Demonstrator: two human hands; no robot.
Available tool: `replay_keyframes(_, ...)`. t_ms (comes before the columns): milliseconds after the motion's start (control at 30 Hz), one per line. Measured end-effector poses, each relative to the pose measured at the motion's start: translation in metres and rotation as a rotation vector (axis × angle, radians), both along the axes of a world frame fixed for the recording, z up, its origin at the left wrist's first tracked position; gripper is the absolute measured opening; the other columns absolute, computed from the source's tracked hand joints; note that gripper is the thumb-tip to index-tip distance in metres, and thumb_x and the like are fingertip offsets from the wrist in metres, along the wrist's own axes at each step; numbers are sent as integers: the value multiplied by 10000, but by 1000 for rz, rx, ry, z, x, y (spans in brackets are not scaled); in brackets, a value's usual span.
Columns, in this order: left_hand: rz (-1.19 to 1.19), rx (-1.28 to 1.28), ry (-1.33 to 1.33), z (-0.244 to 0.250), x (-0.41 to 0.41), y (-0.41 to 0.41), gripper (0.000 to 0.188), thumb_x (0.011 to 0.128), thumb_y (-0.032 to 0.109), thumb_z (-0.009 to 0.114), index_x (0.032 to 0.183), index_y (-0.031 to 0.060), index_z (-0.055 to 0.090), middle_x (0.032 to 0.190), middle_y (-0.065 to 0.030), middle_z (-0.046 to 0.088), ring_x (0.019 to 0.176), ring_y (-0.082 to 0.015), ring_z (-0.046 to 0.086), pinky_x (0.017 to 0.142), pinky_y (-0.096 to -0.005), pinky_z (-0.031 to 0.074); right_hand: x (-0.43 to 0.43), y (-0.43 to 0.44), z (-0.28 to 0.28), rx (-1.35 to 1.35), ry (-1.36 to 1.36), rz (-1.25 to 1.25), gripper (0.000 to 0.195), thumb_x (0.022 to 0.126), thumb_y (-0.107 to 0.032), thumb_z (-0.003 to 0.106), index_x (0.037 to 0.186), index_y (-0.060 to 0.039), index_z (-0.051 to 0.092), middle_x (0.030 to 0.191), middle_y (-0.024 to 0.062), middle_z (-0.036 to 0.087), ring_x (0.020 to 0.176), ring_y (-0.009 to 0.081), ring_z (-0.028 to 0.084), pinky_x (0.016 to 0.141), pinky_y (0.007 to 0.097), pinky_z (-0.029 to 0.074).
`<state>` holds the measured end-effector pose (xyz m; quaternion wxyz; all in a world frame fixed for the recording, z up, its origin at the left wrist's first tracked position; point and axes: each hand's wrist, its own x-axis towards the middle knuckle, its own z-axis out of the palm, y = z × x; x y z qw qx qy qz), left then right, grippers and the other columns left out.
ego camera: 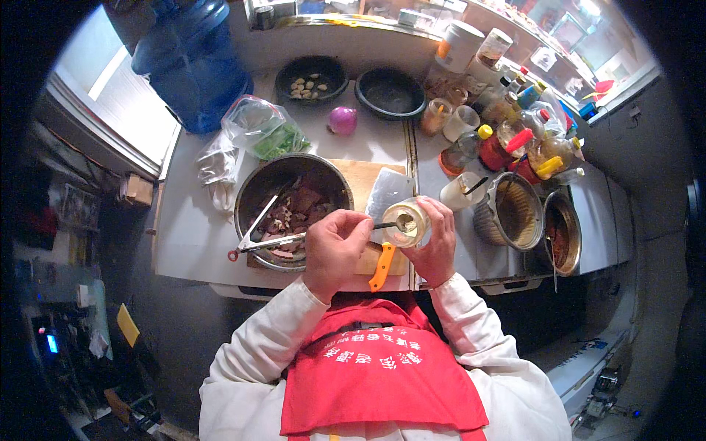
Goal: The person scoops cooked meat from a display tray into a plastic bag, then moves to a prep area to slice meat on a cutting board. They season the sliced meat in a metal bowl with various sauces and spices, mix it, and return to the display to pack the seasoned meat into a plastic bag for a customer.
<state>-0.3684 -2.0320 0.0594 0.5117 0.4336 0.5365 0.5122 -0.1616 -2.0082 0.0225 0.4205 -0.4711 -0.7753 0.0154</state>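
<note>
My right hand [436, 242] grips a clear jar [407, 221] with pale contents, tilted so its mouth faces me. A small dark-handled spoon [390, 225] is pinched by my left hand [337, 248], its bowl inside the jar's mouth. To the left, a metal pot [240, 190] holds pieces of dark meat and pale bits, with metal tongs [258, 238] lying across it. Beneath the jar, a cleaver [389, 190] with an orange handle lies over a wooden cutting board [356, 171]; my hands and the jar cover part of it.
Behind the board are a red onion [342, 121], a black bowl of garlic cloves [311, 63], another black bowl [390, 99] and a plastic bag of greens [276, 138]. Sauce bottles [504, 107] and jars crowd the back right. Two metal pots [507, 212] stand at right.
</note>
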Motion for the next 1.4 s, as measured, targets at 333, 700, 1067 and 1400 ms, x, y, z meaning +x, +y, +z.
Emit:
replay_keyframes(333, 18, -114, -186, 24, -39, -8, 113, 950, 114, 715, 968, 3, 721, 762, -24, 679, 585, -50, 579, 517, -195, 464, -17, -4, -15, -87, 90, -51, 809, 630, -128, 922, 1331, -52, 526, 1296, 163, 594, 1213, 356, 567, 1049, 438, 464)
replay_keyframes(700, -159, 920, 882, 22, -38, -11, 176, 821, 22, 734, 990, 30, 685, 811, -121, 652, 744, -313, 655, 663, -400, 542, -42, -9, 21, 33, -21, 62, 660, 710, -259, 815, 1306, -108, 575, 1310, 106, 611, 1225, 328, 572, 1047, 450, 430)
replay_keyframes(1067, 62, -54, -27, -25, -27, -20, 112, 950, 114, 712, 982, 9, 736, 769, -14, 701, 644, -70, 629, 571, -245, 509, -41, -11, 0, -42, -107, 78, 678, 707, -222, 780, 1336, -101, 557, 1332, 104, 590, 1265, 320, 544, 1087, 448, 403)
replay_keyframes(1400, 111, -211, -269, -6, -47, -19, 134, 941, 126, 733, 996, 5, 718, 771, -40, 694, 558, -62, 569, 491, -204, 455, -34, -7, -23, -121, 45, 21, 767, 663, -193, 854, 1347, -81, 526, 1306, 131, 587, 1213, 347, 547, 1066, 450, 433)
